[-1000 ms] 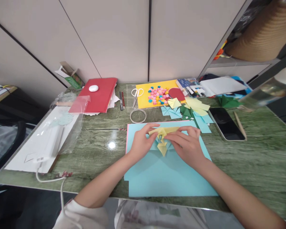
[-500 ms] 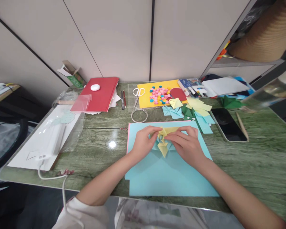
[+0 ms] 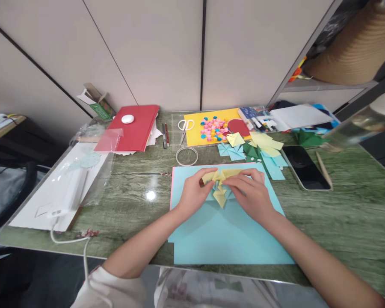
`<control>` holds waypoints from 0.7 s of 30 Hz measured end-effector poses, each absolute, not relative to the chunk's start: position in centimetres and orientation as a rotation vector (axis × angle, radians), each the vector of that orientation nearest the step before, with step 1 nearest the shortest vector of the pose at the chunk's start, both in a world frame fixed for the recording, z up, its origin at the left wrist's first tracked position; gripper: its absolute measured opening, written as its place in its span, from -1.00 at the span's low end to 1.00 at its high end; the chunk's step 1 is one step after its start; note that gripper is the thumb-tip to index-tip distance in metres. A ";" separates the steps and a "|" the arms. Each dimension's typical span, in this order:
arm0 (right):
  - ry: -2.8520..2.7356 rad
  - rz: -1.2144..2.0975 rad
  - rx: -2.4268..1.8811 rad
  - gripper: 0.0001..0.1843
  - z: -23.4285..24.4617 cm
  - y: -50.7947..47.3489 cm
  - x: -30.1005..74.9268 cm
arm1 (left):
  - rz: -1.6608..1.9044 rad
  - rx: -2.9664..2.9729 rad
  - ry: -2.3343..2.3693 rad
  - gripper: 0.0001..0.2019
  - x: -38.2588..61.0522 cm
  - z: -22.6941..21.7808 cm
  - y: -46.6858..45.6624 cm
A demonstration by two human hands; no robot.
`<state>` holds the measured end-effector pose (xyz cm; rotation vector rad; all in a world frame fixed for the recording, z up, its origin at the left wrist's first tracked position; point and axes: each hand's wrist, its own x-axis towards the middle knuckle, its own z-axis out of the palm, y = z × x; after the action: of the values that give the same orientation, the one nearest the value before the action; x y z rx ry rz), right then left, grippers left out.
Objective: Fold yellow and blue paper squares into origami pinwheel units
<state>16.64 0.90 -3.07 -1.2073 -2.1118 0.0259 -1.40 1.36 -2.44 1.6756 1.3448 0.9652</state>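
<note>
Scanning left to right: plastic-sleeved white sheet [image 3: 60, 184] at the left edge of the green table [image 3: 340, 214], red folder [image 3: 131, 128] behind it, then scissors [image 3: 184, 127] and a tape ring [image 3: 186, 155] mid-table. Left hand [image 3: 192, 194] pinches the left end of the yellow folded paper [image 3: 220, 184]; right hand [image 3: 252, 196] pinches the right end. Hands close together, both clamped on that piece. It sits on the upper part of the light blue sheet [image 3: 224, 239]. Further right: pile of folded papers [image 3: 265, 152], then a phone [image 3: 304, 167].
</note>
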 end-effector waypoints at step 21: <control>-2.116 0.059 -1.273 -0.78 -2.4 0.5 16.5 | 1.035 1.649 1.256 -0.66 -0.6 -2.3 0.9</control>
<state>16.47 0.52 -2.38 -1.2731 -2.1160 0.0586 -0.65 0.94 -2.27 1.6495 1.2557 1.0353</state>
